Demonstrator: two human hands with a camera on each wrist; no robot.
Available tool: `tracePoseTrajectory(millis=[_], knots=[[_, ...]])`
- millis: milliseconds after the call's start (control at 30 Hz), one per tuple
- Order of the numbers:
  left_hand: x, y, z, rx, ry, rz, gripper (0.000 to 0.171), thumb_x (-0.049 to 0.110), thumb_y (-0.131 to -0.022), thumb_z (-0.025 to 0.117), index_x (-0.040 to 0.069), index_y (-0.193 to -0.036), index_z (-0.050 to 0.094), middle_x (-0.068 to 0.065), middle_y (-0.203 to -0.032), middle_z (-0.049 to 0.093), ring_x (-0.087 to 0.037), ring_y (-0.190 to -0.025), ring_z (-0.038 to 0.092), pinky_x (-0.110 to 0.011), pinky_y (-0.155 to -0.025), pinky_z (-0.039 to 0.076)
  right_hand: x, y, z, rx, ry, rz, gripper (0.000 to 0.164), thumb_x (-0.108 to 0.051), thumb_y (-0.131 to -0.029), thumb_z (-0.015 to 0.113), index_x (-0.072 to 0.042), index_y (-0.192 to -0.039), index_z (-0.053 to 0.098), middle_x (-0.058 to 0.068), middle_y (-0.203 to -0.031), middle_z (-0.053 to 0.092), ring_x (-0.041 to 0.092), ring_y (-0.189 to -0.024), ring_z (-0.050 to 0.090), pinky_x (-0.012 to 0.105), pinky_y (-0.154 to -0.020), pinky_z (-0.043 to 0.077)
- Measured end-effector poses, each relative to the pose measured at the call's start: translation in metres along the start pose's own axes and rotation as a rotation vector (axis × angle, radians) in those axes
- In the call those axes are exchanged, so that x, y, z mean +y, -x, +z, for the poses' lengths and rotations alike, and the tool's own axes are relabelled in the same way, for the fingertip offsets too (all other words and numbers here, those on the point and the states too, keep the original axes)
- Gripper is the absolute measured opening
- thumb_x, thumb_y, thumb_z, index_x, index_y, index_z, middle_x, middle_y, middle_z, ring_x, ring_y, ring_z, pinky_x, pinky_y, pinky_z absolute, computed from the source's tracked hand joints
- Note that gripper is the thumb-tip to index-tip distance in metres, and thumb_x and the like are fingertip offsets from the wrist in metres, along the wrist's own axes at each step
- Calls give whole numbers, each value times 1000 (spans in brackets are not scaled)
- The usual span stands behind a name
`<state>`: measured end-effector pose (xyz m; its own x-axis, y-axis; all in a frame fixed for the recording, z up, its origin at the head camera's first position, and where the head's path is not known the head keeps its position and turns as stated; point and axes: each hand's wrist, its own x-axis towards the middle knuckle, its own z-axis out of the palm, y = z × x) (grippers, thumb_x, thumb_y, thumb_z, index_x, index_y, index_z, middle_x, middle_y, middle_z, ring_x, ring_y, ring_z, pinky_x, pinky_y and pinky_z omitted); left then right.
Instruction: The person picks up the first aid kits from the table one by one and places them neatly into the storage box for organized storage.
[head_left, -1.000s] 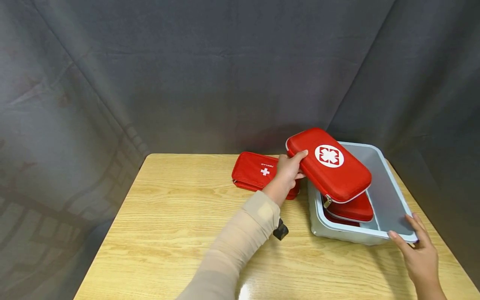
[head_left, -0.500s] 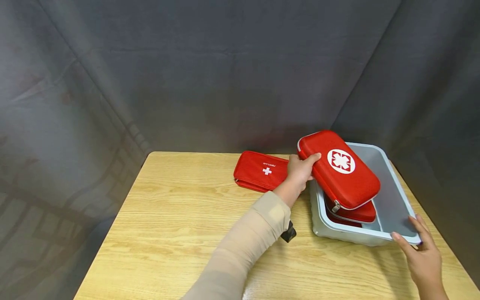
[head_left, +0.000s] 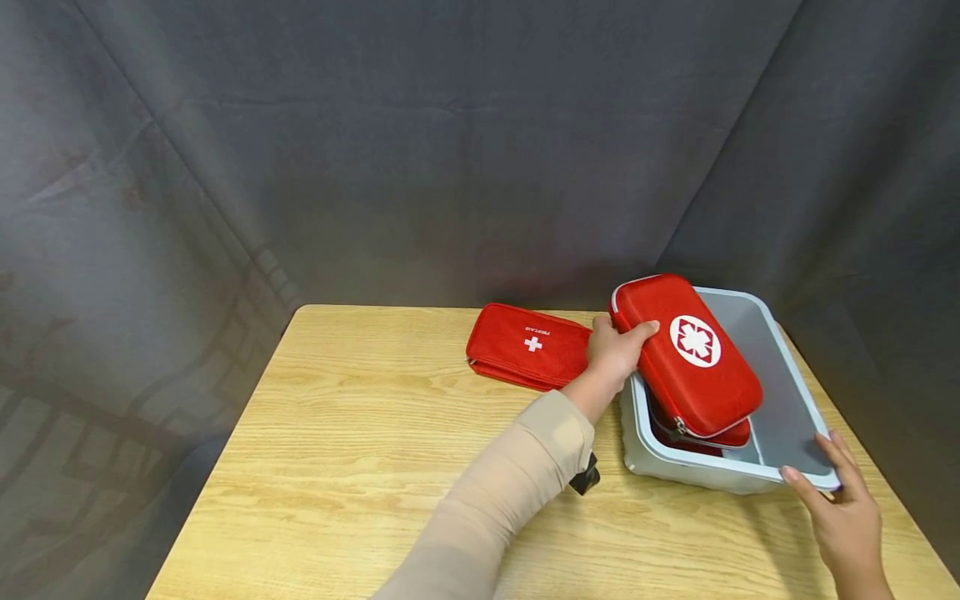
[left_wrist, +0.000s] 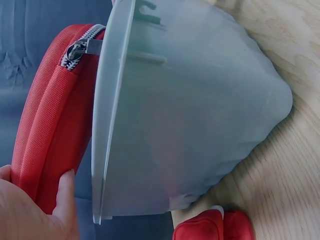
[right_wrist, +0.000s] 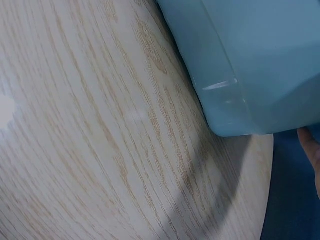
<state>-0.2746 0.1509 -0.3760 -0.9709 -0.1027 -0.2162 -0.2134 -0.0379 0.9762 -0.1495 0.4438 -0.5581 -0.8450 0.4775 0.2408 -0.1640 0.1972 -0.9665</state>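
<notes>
My left hand point(head_left: 618, 352) grips the left long edge of a red hard first-aid case point(head_left: 693, 379), thumb on top. The case has a white round emblem and tilts over the left part of a grey plastic bin point(head_left: 792, 379). Beneath it in the bin shows the edge of another red case point(head_left: 738, 434). In the left wrist view the held first-aid case point(left_wrist: 52, 120) stands above the bin's rim, its zip pull hanging at the rim. At the bin's near right corner, my right hand point(head_left: 847, 521) holds the rim between thumb and fingers.
Left of the bin, a flat red first-aid pouch point(head_left: 528, 346) with a white cross lies at the back of the wooden table point(head_left: 360, 433). Dark grey curtains point(head_left: 465, 150) hang behind the table and at both sides.
My left hand has moved right and lower, bringing the first-aid case further over and down into the bin. The right hand stays on the bin's corner.
</notes>
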Motion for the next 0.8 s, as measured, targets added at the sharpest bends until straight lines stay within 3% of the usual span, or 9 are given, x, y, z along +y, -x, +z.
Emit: tracePoseTrajectory(millis=[133, 333, 567, 667, 800], knots=[[0, 3, 4, -2, -61, 11, 39, 28, -67, 71, 11, -92, 47, 2, -75, 51, -14, -63, 54, -26, -58, 48, 0, 0, -1, -13, -15, -4, 65, 12, -71, 62, -10, -128, 41, -4, -140, 21, 12, -125, 21, 3, -76, 33], [-5, 8, 12, -1, -133, 3, 39, 31, -65, 72, 14, -90, 47, 3, -73, 51, -14, -60, 53, -27, -55, 48, 0, 4, -4, -6, 30, -16, 64, 12, -72, 61, -10, -128, 41, -4, -140, 22, 12, -123, 24, 3, -75, 34], [-8, 12, 17, -7, -188, 25, 41, 32, -65, 71, 15, -94, 47, 3, -74, 50, -13, -61, 53, -28, -54, 48, -4, 7, -5, -14, 82, 8, 64, 9, -73, 61, -12, -129, 40, -7, -140, 20, 9, -125, 19, 2, -78, 30], [-9, 14, 20, -14, -202, 33, 43, 31, -65, 72, 15, -96, 47, 4, -76, 50, -13, -63, 53, -28, -55, 48, -4, 5, -5, -26, 128, -3, 64, 8, -74, 61, -14, -130, 39, -7, -140, 19, 9, -125, 18, 2, -78, 30], [-9, 16, 24, 6, -264, 67, 47, 32, -64, 72, 14, -99, 46, 4, -81, 49, -13, -67, 53, -27, -56, 48, -2, 2, -8, -43, 278, -15, 66, 4, -75, 61, -18, -132, 37, -10, -140, 18, 7, -124, 19, 1, -76, 30]])
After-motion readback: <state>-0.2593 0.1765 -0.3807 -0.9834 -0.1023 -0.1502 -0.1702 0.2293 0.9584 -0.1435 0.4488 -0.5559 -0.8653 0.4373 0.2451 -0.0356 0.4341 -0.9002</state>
